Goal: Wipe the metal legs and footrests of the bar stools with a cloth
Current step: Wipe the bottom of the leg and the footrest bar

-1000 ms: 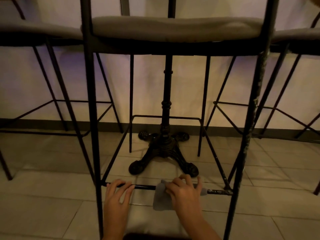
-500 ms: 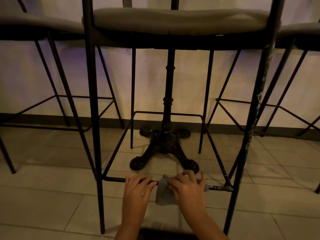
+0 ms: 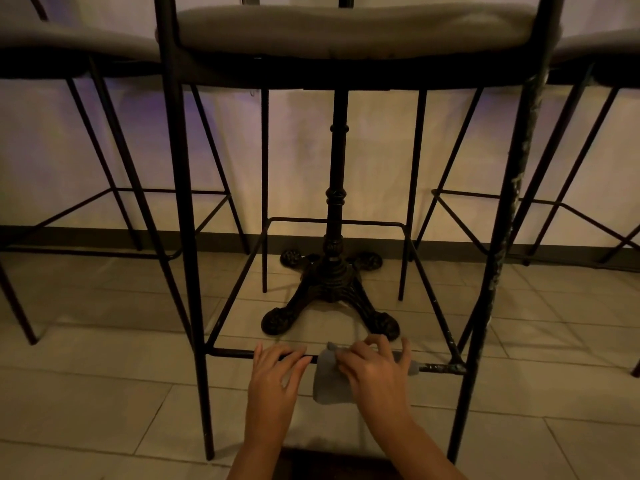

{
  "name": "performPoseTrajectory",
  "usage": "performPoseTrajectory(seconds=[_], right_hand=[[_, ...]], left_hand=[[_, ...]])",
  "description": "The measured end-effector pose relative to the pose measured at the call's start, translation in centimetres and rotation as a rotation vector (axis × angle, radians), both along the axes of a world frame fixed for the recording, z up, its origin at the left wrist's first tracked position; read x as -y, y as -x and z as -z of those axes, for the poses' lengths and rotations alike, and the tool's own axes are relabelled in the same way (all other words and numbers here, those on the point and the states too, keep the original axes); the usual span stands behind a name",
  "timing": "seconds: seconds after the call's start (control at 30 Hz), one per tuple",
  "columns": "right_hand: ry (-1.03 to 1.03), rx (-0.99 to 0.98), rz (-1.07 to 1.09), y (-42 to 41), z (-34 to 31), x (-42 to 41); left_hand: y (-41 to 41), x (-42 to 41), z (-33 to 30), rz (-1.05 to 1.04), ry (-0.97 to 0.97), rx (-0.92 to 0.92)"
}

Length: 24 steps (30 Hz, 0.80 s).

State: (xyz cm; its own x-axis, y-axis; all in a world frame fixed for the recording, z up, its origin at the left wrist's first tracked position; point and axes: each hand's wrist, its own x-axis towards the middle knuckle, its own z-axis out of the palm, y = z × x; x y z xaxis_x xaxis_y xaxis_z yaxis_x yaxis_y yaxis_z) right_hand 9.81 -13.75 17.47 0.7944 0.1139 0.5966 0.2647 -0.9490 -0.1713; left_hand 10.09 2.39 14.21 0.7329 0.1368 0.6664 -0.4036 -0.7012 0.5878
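The tiled floor point(image 3: 104, 393) fills the lower half of the head view, meeting a pale wall point(image 3: 374, 161) at 12 o'clock. The middle bar stool point(image 3: 346, 32) stands nearest, its padded seat across the top and its thin black legs running down at 7 and 5 o'clock; the right front leg point(image 3: 498, 258) is flecked with pale marks. More stools stand at 9 o'clock point(image 3: 69, 46) and at 3 o'clock point(image 3: 595, 50). Behind the middle stool, at centre, rises an ornate black table pedestal point(image 3: 334, 278) with splayed cast feet.

The front footrest point(image 3: 232, 352) crosses low at 6 o'clock between the front legs. The grey cloth point(image 3: 327, 386) is draped over this bar, hanging below it just right of centre. The right hand point(image 3: 375, 367) has its fingers curled over the cloth, gripping it against the bar. The left hand point(image 3: 278, 370) lies just beside it at 7 o'clock, fingers straight and spread, resting on the bare bar and touching the cloth's edge.

Compared with a second ago, the left hand has slid rightward along the footrest from near the left leg to beside the cloth, while the right hand and cloth sit at much the same spot.
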Motion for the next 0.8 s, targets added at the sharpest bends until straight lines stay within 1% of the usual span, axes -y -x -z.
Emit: performPoseTrajectory(seconds=[0.17, 0.33, 0.6, 0.8], right_hand=[[0.022, -0.002, 0.055, 0.6, 0.0, 2.5], [0.009, -0.028, 0.063, 0.8, -0.6, 2.0], [0.026, 0.083, 0.057, 1.0, 0.0, 3.4], [0.027, 0.044, 0.118, 1.2, -0.2, 4.3]], left_hand=[[0.2, 0.1, -0.1, 0.001, 0.027, -0.017], [0.3, 0.3, -0.3, -0.007, 0.061, -0.022], [0.5, 0.3, -0.3, -0.001, 0.057, -0.059], [0.6, 0.4, -0.5, 0.004, 0.072, -0.097]])
